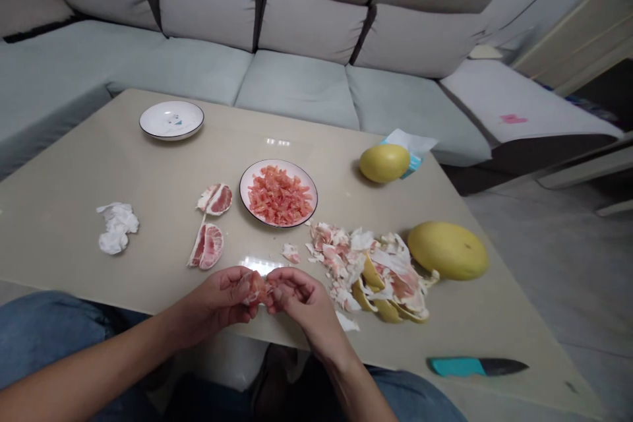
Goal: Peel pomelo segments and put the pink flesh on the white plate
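L hand [225, 297] and R hand [301, 297] meet just inside the counter's [158, 171] near edge, approx. mid-length, w/ a fruit piece [257, 289] between them: L fingers grasp its body, R fingers pinch its right end, prob. so one side steadies while the other works the skin. Exact fingertip contact is partly hidden. Two cut wedges [212, 245] lie left of centre, back from the near edge, prob. there to suit the L hand. Plate [244, 192] w/ loose red flesh [279, 196] sits straight ahead, nr the middle, apparently so either hand can reach it. Peel heap [390, 277] lies to the right along the near edge, apart from the plate, presumably so scraps don't mix w/ the flesh. Knife [475, 366] rests toward the near-right corner, handle facing the person, blade pointing away to the right, likely for safety. One whole fruit [448, 250] is by the right edge; another yellow fruit [384, 163] sits nr the far-right corner against a tissue pack [414, 161]. White dish [153, 120] stands nr the far-left corner; crumpled tissue [117, 227] lies toward the left, within easy reach.
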The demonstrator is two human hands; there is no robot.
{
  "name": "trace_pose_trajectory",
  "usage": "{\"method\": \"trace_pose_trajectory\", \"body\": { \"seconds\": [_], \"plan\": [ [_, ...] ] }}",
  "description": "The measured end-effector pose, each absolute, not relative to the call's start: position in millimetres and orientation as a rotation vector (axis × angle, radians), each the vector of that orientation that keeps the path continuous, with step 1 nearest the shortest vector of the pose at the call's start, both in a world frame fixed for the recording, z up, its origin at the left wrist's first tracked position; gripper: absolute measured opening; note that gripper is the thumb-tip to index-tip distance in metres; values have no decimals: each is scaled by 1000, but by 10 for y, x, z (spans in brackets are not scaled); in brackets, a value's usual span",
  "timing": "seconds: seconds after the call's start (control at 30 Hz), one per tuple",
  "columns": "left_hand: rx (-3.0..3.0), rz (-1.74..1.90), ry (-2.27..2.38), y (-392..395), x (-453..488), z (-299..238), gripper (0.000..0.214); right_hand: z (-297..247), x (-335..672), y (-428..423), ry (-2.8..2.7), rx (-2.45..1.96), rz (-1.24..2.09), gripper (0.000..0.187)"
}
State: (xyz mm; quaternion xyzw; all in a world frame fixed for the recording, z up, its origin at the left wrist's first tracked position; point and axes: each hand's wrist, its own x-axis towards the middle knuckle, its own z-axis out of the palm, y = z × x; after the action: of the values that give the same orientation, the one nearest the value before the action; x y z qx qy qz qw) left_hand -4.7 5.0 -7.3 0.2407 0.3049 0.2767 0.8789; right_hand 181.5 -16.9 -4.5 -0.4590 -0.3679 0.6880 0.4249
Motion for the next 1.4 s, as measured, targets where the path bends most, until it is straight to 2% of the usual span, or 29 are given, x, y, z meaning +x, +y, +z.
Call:
{"method": "trace_pose_trajectory", "body": {
  "seconds": [0.13, 0.37, 0.67, 0.97, 1.03, 1.17, 1.3, 1.4],
  "plan": [
    [478, 577, 620, 53, -52, -66, 19, -71, 1825, -161, -934, -1138, 1724, 27],
    [455, 583, 621, 52, -82, -73, 20, -44, 1803, -157, -1185, -1358, 1428, 20],
    [481, 581, 613, 72, -107, -64, 18, -32, 1802, -139, -1364, -1399, 1161, 11],
    [472, 621, 626, 127, -117, -127, 16, 13, 2144, 448, -1665, -1522, 458, 14],
    [467, 632, 635, 139, -118, -147, 14, -13, 2202, 673, -1691, -1524, 392, 15],
    [493, 634, 646, 156, -129, -153, 13, -39, 2241, 948, -1744, -1499, 357, 24],
    [556, 657, 695, 157, -133, -94, 14, 55, 2216, 728, -1739, -1483, 367, 28],
    [633, 674, 759, 134, -116, -70, 19, 149, 2120, 332, -1684, -1470, 693, 23]
  ]
}}
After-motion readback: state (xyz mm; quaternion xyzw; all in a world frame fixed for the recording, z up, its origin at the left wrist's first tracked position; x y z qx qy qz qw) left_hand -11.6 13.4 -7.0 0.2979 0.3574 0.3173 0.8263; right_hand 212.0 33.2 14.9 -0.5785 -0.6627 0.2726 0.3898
